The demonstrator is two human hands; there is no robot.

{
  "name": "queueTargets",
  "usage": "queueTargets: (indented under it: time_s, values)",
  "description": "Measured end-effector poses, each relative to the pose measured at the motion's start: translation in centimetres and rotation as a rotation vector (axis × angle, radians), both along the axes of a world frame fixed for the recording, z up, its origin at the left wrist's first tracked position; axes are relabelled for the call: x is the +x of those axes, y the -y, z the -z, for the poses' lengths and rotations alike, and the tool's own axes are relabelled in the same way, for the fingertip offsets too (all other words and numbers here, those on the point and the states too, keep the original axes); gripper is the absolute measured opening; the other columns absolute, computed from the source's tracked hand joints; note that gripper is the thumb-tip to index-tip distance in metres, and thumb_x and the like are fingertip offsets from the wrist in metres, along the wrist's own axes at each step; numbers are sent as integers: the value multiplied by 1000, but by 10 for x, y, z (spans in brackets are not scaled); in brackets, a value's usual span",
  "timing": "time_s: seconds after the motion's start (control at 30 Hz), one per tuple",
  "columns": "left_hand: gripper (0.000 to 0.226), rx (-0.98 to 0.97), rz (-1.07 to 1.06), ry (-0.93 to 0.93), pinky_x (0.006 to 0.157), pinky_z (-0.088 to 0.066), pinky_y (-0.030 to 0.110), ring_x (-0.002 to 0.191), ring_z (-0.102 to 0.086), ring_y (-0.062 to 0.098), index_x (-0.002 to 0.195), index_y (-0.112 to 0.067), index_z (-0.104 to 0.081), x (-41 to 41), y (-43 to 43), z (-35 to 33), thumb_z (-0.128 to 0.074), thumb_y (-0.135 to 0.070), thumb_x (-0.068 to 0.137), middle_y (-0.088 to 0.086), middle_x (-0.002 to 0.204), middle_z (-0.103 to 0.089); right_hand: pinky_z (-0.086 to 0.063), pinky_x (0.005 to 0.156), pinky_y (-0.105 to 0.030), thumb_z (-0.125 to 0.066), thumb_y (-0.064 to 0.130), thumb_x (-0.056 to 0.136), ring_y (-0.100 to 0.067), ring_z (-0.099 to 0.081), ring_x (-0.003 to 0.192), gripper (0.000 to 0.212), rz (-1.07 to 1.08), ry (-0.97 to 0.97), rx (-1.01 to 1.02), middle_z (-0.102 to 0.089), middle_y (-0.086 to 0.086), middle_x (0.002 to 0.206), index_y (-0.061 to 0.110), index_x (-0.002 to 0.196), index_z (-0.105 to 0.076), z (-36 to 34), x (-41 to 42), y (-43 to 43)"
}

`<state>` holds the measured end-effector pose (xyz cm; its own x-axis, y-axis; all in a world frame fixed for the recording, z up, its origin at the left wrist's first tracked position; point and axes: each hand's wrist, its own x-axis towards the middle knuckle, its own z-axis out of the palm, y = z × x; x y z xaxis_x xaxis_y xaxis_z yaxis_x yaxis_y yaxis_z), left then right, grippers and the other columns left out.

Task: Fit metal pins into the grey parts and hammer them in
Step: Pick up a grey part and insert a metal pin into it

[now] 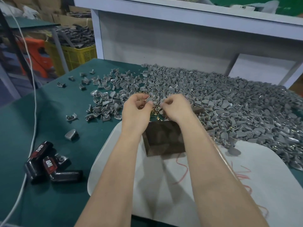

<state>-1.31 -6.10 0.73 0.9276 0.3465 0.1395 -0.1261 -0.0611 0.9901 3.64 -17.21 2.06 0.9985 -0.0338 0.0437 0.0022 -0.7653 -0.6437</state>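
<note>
A heap of parts [213, 99] covers the table's [54, 102] right and back, pins [155, 110] and block [164, 138] before it, two clippers [49, 166] left.

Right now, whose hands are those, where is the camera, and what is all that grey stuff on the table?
No machine here: these are a person's two bare hands, filmed by a camera worn on their head, looking down. The left hand pinches a grey part. The right hand pinches a small piece, too tiny to name. On the green table lie a big heap of grey parts, little gold pins, a dark block on a white mat, and black-and-red gadgets at the left.
</note>
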Motion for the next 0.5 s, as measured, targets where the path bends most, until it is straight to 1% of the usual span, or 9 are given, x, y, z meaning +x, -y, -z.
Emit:
queueTargets:
  time_s: [0.03,0.07,0.1,0.17,0.23,0.33,0.37,0.43,0.5]
  values:
    - [15,-28,-10,-5,80,-45,28,80,-58,13,91,-25,-59,0,0,0,-62,-11,89,1,86,-64,-48,79,-32,-58,20,90,-27,-64,92,17,39,0,-212,-68,-11,100,12,101,-68,4,3,-5]
    - [17,-50,-14,-11,82,-46,32,79,-58,14,88,-27,-59,-1,-1,0,-60,-11,89,2,85,-63,-46,80,-31,-58,18,88,-29,-61,101,25,57,-35,-345,-66,-12,110,11,111,-65,7,5,-10]
    - [20,-72,-14,-20,84,-48,35,80,-59,16,87,-29,-59,-1,0,-1,-59,-9,90,2,84,-63,-43,79,-32,-59,16,86,-29,-59,107,31,55,-85,-409,-62,-13,118,10,117,-60,9,7,-16]
    - [24,-148,-4,-29,84,-52,36,81,-62,16,86,-27,-58,-2,1,-2,-54,-4,91,3,81,-63,-37,78,-35,-61,17,84,-30,-56,112,41,46,-145,-454,-57,-11,124,10,123,-52,10,10,-26]
    - [27,-238,12,-19,75,-56,28,77,-63,13,86,-24,-59,-3,2,-4,-48,1,91,2,79,-60,-35,78,-35,-62,18,83,-28,-55,113,45,31,-174,-493,-56,-8,126,11,125,-49,9,14,-31]
    - [28,-263,12,-5,69,-55,19,73,-60,9,87,-21,-61,-2,3,-5,-45,1,92,3,83,-59,-37,77,-35,-60,16,83,-26,-54,98,34,1,-226,-539,-58,-7,120,12,116,-55,5,17,-33]
    - [26,-255,17,-7,71,-55,19,73,-59,9,89,-20,-62,-2,3,-5,-45,0,93,3,84,-59,-37,76,-35,-59,15,84,-26,-53,95,30,-7,-236,-538,-58,-7,117,12,113,-56,5,17,-32]
    - [20,-233,40,-18,81,-54,26,76,-58,11,95,-18,-63,-2,5,-5,-48,-5,94,3,86,-61,-38,78,-35,-56,15,85,-27,-54,98,23,-17,-235,-514,-57,-6,113,14,108,-56,6,18,-31]
    - [15,-174,72,-21,89,-52,32,82,-59,14,100,-20,-63,-2,6,-3,-57,-9,91,4,93,-63,-40,83,-35,-55,19,87,-27,-55,106,30,-50,-236,-485,-56,-3,114,15,116,-56,7,20,-30]
